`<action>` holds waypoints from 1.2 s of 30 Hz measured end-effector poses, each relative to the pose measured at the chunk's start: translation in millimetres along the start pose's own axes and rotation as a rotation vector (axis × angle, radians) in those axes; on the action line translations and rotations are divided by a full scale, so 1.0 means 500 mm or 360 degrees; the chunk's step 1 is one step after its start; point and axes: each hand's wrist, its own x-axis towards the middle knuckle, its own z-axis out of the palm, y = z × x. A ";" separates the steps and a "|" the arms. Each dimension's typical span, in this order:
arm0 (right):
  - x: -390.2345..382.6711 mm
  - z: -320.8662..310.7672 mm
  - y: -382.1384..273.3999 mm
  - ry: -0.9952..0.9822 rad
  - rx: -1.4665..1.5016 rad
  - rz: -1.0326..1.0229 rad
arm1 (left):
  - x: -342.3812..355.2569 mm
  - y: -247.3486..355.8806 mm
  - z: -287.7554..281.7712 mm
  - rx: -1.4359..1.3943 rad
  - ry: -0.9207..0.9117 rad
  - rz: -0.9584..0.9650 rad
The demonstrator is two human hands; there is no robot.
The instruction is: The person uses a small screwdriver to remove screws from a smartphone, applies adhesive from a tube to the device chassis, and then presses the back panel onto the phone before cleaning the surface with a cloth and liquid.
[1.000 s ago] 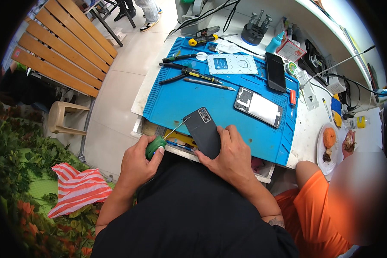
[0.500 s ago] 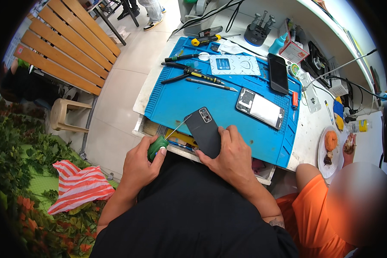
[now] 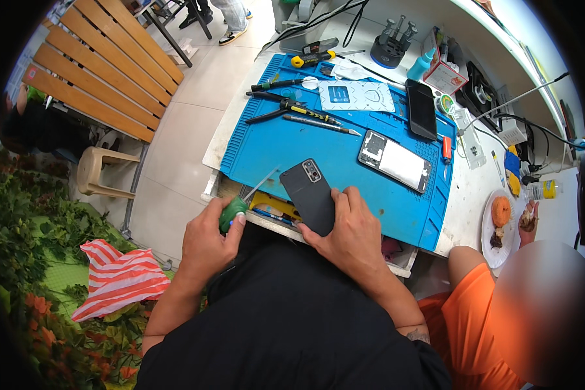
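Blue mat [image 3: 286, 146] covers the workbench, with screwdrivers [image 3: 292, 107] near its far edge and an opened phone [image 3: 396, 160] toward its right side. At the mat's near edge lies a dark phone [image 3: 310, 192], back cover on and camera up, its long axis running from the near edge up and leftward, camera end pointing away. The right hand [image 3: 348, 234] presses down on its near end, fingers spread. The left hand [image 3: 208, 240] pinches a green-handled tool [image 3: 233, 213], tip toward the phone. It looks unopened; disassembly seems barely begun.
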 end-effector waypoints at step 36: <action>-0.002 0.002 0.004 0.0023 0.0026 0.0010 | 0.002 0.014 0.024 0.0038 0.0062 0.0011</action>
